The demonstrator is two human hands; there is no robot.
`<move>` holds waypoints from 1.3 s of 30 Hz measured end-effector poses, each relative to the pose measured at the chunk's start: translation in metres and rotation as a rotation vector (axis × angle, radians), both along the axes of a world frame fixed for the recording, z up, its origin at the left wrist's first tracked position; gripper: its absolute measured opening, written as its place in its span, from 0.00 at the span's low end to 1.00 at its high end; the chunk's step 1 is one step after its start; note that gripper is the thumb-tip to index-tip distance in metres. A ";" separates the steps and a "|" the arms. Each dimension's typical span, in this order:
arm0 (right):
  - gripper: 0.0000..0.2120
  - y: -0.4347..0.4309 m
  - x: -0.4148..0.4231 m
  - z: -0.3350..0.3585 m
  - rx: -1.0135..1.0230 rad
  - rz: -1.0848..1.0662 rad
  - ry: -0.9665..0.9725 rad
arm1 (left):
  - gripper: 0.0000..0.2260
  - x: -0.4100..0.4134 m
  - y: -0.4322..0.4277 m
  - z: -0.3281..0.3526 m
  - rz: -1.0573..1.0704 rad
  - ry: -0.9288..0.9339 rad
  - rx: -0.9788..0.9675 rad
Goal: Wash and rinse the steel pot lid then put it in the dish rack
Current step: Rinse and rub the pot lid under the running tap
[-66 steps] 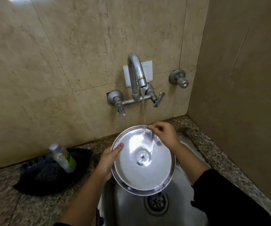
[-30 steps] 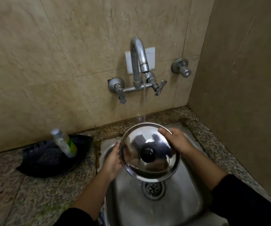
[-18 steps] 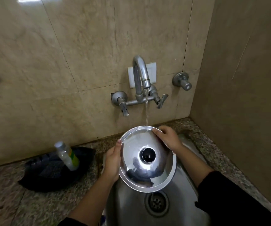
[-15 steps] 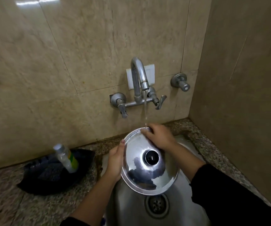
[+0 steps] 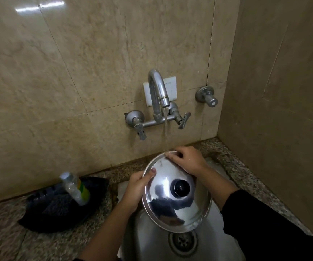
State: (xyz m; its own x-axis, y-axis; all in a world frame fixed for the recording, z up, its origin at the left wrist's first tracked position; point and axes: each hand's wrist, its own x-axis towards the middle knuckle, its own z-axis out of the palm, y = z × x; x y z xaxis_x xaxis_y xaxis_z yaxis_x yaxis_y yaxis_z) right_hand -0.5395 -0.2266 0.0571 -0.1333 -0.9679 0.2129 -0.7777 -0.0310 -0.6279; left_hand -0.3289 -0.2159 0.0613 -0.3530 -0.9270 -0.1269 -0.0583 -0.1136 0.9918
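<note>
Head view is showing me rinsing the steel pot lid [image 5: 170, 208], knob side up, tilted just below the tap [image 5: 158, 91], with its far rim catching the running water [image 5: 166, 132]. My left hand [image 5: 135, 187] is gripping the rim to the left of the tap's stream, and my right hand [image 5: 187, 160] is curling over the rim under it. Next, I am judging, comes turning the lid so the rest gets rinsed, then finding the dish rack, which is not showing.

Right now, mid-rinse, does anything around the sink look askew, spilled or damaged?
Only the plastic bottle: it leans tilted in the black tray left of the sink, not upright. The steel lid looks undamaged.
</note>
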 end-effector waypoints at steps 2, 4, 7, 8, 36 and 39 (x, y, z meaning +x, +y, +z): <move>0.21 -0.003 0.010 0.010 0.040 0.171 0.130 | 0.10 -0.002 -0.003 0.004 -0.061 -0.062 -0.020; 0.20 -0.006 0.018 0.018 0.022 0.256 0.185 | 0.10 -0.007 -0.004 0.005 -0.001 -0.059 -0.041; 0.19 -0.009 0.004 0.015 0.023 0.194 -0.048 | 0.10 -0.007 -0.005 0.001 0.130 0.006 -0.028; 0.19 -0.010 -0.004 0.012 0.034 0.142 -0.186 | 0.10 -0.005 -0.005 0.000 0.150 0.026 0.011; 0.23 0.031 0.031 -0.038 -0.219 -0.181 0.104 | 0.11 0.005 -0.018 -0.014 0.534 0.154 0.154; 0.25 0.041 0.033 -0.056 -0.150 -0.122 0.134 | 0.13 0.005 -0.019 -0.022 0.657 0.160 0.243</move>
State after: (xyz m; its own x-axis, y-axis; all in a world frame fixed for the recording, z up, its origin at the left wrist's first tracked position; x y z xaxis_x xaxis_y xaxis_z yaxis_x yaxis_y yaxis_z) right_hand -0.5070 -0.1855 0.0016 -0.2084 -0.9026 0.3768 -0.8573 -0.0169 -0.5146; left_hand -0.3240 -0.2352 0.0393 0.2365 -0.9065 -0.3497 0.2421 -0.2936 0.9248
